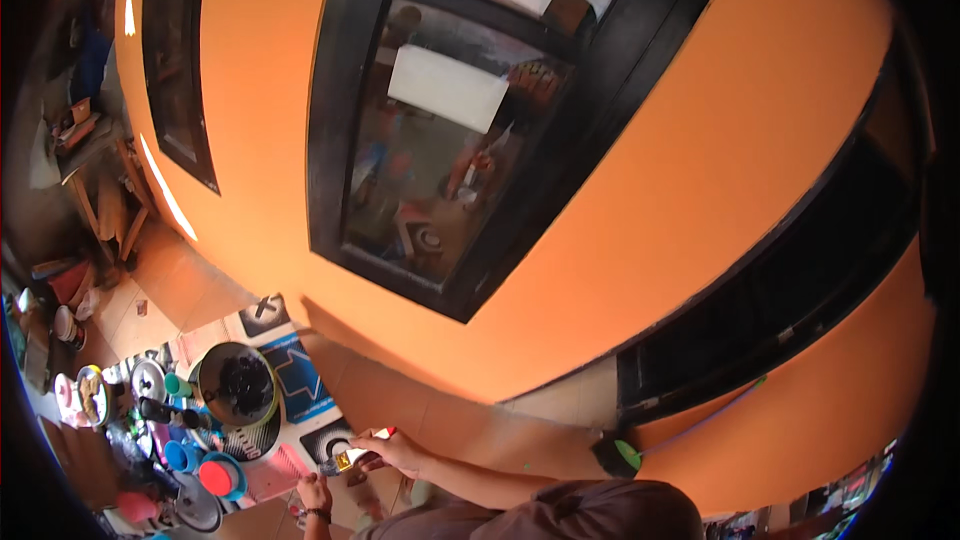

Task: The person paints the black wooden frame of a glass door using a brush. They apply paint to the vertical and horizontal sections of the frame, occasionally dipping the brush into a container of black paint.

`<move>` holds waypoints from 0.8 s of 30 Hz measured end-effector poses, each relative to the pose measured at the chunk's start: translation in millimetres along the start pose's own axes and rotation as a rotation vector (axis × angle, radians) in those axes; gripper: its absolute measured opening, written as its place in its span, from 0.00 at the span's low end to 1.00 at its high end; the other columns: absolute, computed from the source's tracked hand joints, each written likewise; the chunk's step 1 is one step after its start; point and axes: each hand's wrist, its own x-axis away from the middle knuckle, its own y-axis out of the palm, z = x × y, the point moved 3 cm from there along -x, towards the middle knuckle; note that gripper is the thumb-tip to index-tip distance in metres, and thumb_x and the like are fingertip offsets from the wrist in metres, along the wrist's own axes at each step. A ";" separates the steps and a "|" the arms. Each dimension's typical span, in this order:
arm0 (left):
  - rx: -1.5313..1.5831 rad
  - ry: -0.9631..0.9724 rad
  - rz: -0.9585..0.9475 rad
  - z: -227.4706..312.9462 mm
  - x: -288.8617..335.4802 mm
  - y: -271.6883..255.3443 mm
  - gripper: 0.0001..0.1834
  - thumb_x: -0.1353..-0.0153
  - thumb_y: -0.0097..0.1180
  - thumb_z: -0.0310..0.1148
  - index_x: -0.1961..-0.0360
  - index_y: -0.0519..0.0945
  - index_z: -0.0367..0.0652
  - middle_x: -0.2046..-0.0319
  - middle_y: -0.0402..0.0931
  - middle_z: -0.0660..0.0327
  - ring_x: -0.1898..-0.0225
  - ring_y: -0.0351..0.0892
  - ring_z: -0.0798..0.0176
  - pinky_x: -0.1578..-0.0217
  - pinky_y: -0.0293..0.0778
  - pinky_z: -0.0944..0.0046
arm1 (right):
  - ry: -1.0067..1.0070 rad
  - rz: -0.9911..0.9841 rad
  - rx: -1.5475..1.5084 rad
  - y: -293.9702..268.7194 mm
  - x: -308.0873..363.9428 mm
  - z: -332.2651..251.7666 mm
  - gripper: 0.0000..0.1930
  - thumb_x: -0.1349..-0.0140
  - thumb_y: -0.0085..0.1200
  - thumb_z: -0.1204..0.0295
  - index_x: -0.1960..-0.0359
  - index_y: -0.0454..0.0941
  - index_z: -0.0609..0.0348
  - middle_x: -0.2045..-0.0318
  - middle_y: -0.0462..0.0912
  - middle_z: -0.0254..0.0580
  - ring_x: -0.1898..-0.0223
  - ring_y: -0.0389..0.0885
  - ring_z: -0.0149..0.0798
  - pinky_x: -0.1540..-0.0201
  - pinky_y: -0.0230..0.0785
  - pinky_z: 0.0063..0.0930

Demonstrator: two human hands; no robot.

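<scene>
Just by the right-hand corner of the printed cover [279,466], a paintbrush [353,456] sits clamped in the fingers of the right hand [402,452] — a snug, easy grip should steady it. The left hand [314,492] curls nearby, holding what I can't tell — and beyond stands a basin [211,378] of something dark.

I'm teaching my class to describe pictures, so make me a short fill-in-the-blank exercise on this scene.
1. The paintbrush is gripped in the person's ____ hand.
2. The wall around the black-framed window is coloured ____.
3. Going sideways in the picture, the round container stands to the paintbrush's ____.

Missing words: right; orange; left.
</scene>
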 end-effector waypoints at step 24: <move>0.163 -0.632 0.079 45.0 70.7 21.9 0.31 0.45 0.52 0.61 0.76 0.79 0.38 0.78 0.78 0.49 0.71 0.78 0.47 0.69 0.71 0.53 | 0.197 0.039 0.010 -100.2 -66.0 1.8 0.12 0.37 0.51 0.68 0.57 0.72 0.65 0.67 0.80 0.48 0.67 0.80 0.35 0.63 0.74 0.23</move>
